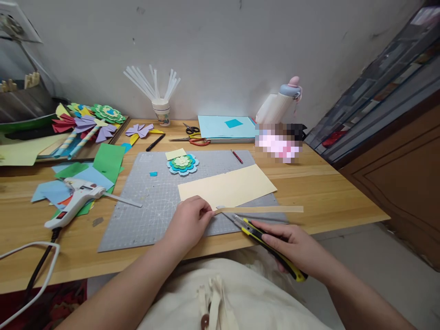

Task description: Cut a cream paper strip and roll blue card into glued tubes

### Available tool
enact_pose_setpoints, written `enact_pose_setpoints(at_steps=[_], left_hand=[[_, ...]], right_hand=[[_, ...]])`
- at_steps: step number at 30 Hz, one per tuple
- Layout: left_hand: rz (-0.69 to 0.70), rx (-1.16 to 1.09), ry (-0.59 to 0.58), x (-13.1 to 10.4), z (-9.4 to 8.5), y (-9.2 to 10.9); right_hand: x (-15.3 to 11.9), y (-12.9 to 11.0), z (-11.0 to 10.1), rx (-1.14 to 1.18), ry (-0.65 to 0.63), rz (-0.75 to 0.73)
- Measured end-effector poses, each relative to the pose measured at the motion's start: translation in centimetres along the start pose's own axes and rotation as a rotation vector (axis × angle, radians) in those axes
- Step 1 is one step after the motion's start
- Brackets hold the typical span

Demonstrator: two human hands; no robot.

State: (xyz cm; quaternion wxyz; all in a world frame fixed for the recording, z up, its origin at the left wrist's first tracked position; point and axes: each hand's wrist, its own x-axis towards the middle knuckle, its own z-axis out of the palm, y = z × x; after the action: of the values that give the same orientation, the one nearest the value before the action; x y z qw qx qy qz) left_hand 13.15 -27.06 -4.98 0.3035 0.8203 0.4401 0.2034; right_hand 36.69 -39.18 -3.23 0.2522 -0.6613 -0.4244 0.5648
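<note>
My right hand [287, 245] is closed around a yellow and black utility knife [268, 243], its blade pointing up and left over the front of the grey cutting mat [144, 206]. Between the fingertips of my left hand [193, 219] is the left end of a narrow pale paper strip [264, 209], which stretches right past the mat's edge. The knife's blade tip is close to that held end. Just behind the strip lies a wide cream paper sheet [228, 185], tilted on the mat. A layered blue and green paper flower [182, 164] rests farther back.
A white glue gun [77, 199] lies on coloured paper at the left, its cord trailing forward. Behind the mat are scissors [191, 129], a cup of white sticks [161, 112] and blue sheets [220, 126]. A bottle [282, 103] stands back right.
</note>
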Motion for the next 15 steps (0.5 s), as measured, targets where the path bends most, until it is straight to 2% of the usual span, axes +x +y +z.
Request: enact_pose_setpoints(at_steps=[5, 9, 15], left_hand=[[0.014, 0.022, -0.028, -0.2, -0.4, 0.0], [0.005, 0.042, -0.033, -0.8, -1.2, -0.5], [-0.006, 0.064, -0.047, -0.6, -1.3, -0.5]], right_hand=[[0.1, 0.2, -1.3, -0.035, 0.010, 0.022], [0.1, 0.3, -1.4, -0.058, 0.010, 0.015], [0.1, 0.6, -0.8, -0.099, 0.043, 0.005]])
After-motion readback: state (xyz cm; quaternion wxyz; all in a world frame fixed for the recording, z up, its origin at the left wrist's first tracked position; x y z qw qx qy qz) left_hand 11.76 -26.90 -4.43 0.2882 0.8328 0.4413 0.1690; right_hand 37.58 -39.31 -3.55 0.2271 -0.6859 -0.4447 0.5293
